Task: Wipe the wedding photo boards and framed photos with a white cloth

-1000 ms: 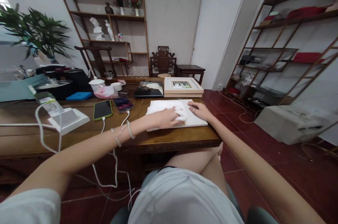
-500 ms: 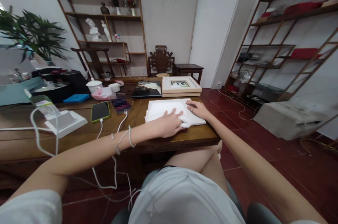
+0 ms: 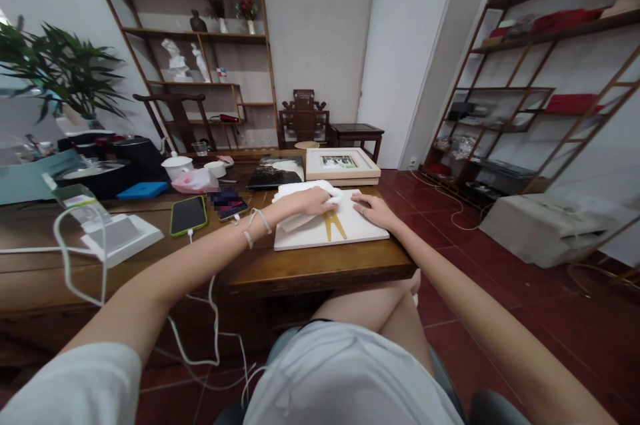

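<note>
Holding the cloth in the left hand, beneath curled fingers, on the far left part of a white panel laid with its long axis from left to right, just beyond the gold mark; extended palm down from the lower left. Resting the right hand on the panel's right part, fingers slightly spread, apart from the cloth.

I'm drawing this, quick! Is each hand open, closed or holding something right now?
Left hand: closed, holding a white cloth.
Right hand: open, resting on the white board.
</note>
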Available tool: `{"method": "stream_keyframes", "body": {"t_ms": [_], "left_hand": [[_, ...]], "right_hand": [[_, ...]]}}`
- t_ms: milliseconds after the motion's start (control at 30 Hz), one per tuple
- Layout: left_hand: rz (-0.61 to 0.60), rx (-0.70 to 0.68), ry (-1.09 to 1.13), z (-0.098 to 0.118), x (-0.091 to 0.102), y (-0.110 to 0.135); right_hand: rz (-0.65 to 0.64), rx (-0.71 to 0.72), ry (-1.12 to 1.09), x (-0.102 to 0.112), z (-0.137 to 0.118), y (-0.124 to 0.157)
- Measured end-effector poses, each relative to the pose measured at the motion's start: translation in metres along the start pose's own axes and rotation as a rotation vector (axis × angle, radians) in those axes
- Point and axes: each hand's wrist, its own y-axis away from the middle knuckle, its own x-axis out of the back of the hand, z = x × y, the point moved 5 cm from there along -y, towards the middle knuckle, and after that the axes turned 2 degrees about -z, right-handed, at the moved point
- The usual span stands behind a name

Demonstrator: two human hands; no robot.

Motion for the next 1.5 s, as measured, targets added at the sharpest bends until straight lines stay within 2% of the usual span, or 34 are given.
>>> {"method": "stream_keyframes", "body": {"t_ms": [133, 300, 400, 533, 633, 733, 967, 1167, 1333, 1500], "left_hand": [[-0.008, 0.022, 0.002, 0.000, -0.001, -0.024], [-0.020, 0.030, -0.015, 0.022, -0.003, -0.034], [-0.044, -0.005, -0.030, 0.045, -0.003, -0.020], [-0.066, -0.092, -0.049, 0.082, -0.005, 0.017], [-0.068, -0.142, -0.054, 0.100, -0.006, 0.037], [-0.062, -0.144, -0.055, 0.096, -0.006, 0.036], [-0.013, -0.063, -0.053, 0.043, -0.006, -0.018], [0.045, -0.059, -0.050, 0.024, -0.008, -0.040], [-0.006, -0.080, -0.061, 0.037, -0.007, -0.030], [-0.077, -0.175, -0.076, 0.078, -0.010, 0.013]], "right_hand": [[0.009, 0.005, -0.013, 0.001, 0.000, 0.000], [0.012, 0.020, -0.047, 0.003, -0.002, -0.001], [0.006, 0.023, -0.070, 0.003, -0.002, -0.001], [0.015, 0.014, -0.081, 0.003, -0.001, 0.000], [0.019, 0.008, -0.076, 0.003, -0.001, 0.000], [0.014, 0.008, -0.070, 0.003, -0.002, 0.000], [-0.001, 0.022, -0.059, 0.004, -0.004, 0.000], [0.001, 0.014, -0.054, 0.003, -0.003, -0.001], [0.009, 0.028, -0.070, 0.003, -0.003, -0.001], [0.013, 0.036, -0.108, 0.002, 0.001, -0.001]]}}
